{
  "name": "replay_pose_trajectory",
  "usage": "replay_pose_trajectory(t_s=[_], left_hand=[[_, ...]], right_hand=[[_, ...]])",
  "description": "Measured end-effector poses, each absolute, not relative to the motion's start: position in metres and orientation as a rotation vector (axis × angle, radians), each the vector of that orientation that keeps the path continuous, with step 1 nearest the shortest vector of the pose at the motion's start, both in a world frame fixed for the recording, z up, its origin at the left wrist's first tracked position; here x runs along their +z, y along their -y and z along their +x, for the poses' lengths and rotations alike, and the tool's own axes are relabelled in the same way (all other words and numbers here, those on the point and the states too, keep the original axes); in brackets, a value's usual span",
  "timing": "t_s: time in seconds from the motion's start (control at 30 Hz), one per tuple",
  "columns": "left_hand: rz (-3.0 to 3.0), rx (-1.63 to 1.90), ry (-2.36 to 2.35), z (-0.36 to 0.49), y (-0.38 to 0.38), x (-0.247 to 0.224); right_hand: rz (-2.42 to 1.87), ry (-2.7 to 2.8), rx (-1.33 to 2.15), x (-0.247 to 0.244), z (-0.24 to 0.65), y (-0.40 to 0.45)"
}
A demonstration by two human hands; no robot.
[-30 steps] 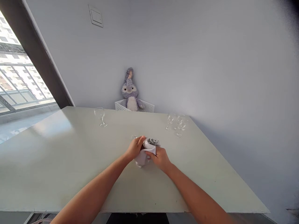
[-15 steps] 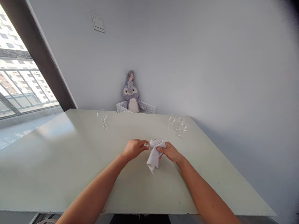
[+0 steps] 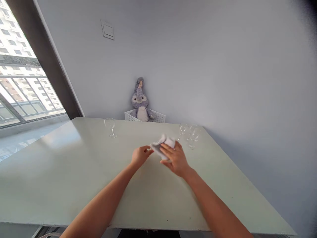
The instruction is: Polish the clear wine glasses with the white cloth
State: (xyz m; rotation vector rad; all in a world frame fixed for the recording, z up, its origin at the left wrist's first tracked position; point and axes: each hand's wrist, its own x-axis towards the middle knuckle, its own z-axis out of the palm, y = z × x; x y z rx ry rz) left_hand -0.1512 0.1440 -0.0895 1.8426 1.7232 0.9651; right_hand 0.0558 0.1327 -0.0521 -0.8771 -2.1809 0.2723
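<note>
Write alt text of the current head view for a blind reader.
A person's right hand holds a white cloth above a pale table, the left hand at the cloth's edge, its grip unclear. Beyond, one stemmed glass stands left, several glasses right; a plush toy sits in a basket behind.

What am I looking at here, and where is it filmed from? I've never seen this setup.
There is no machine: these are a person's bare hands, filmed by a camera worn on the head, looking forward and down. The right hand holds a white cloth, fingers laid across it. The left hand has its fingertips at the cloth's edge; anything the cloth covers is hidden. Farther back on the table, one stemmed glass stands left, others right.
</note>
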Motion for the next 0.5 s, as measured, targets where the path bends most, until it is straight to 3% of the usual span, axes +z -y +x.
replay_pose_trajectory(t_s=[0.13, 0.27, 0.37, 0.5], left_hand=[[2.188, 0.961, -1.621, -0.139, -0.134, -0.093], [2.287, 1.11, -1.625, -0.136, -0.132, -0.094], [2.069, 1.249, -1.689, -0.129, -0.132, -0.097], [1.797, 1.277, -1.606, -0.119, -0.129, -0.102]], right_hand=[[-0.89, 2.245, 0.293, -0.053, 0.032, -0.15], [-1.078, 1.76, 0.997, -0.054, 0.033, -0.185], [-0.947, 1.196, 1.505, -0.059, 0.026, -0.192], [-0.807, 0.775, 1.586, -0.073, -0.003, -0.172]])
